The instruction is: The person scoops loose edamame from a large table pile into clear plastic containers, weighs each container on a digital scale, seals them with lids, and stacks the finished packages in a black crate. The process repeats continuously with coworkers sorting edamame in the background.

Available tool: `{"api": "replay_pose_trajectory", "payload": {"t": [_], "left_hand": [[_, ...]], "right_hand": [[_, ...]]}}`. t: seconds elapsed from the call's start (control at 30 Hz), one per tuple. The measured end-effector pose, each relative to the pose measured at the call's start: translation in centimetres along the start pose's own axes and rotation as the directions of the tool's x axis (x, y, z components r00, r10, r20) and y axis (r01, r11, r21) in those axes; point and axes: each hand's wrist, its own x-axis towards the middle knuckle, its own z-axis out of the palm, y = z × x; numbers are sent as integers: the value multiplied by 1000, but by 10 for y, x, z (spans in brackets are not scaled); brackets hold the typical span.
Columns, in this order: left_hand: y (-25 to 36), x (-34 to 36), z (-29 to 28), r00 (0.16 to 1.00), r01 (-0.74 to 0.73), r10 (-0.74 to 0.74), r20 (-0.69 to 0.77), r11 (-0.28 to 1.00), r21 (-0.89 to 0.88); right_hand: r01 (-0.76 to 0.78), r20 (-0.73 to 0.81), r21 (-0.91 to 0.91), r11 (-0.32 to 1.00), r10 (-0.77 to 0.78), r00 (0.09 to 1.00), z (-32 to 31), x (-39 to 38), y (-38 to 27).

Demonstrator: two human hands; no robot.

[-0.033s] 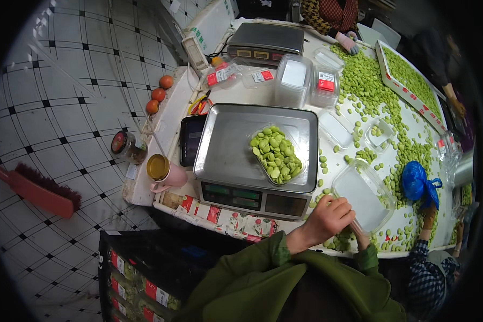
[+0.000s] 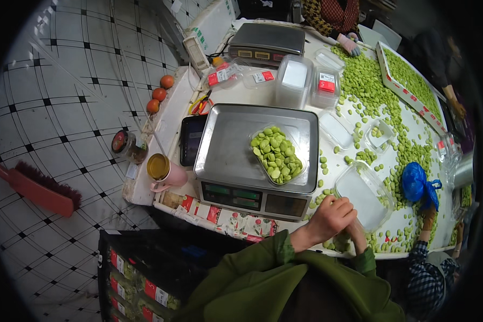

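My left hand (image 2: 331,219) is closed, fingers curled in, at the near edge of the table; whatever it may pinch is hidden. Close behind it is my right hand (image 2: 356,235), its fingers mostly covered by the left. Just beyond both hands lies a clear plastic tray (image 2: 363,194) with a few green beans at its right side. To the left, a clear tub heaped with shelled green broad beans (image 2: 276,154) rests on the steel plate of a weighing scale (image 2: 225,145).
Loose beans (image 2: 354,75) spread over the table's right side. Stacked clear tubs (image 2: 294,80), a second scale (image 2: 267,38) and a dark tablet-like device (image 2: 191,140) stand around. A pink mug (image 2: 169,176) is at left. A co-worker's arm (image 2: 427,221) reaches near a blue bag (image 2: 414,182).
My right hand has shifted slightly left, closer behind my left hand. The clear tray has moved very little. The tub on the scale stays put.
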Motion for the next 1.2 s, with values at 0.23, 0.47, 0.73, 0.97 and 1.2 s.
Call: {"api": "replay_pose_trajectory", "payload": {"t": [0.23,0.47,0.73,0.97,1.2], "left_hand": [[-40,-18,87,994,109,-109,-6,990,84],[-49,-41,101,962,235,-244,126,969,79],[-22,-28,-25,980,201,-195,47,939,-280],[-32,-87,-89,403,636,-757,-514,636,-438],[-25,-167,-90,246,878,-800,-548,423,-223]], "right_hand": [[269,-31,-253,929,-286,958,14,-15,-43],[294,137,-280,914,-265,954,2,-11,-64],[393,198,-340,854,-344,918,-10,-15,-70],[630,186,-314,711,-605,775,-47,57,-100],[391,-41,-390,834,-440,897,-32,235,-67]]}}
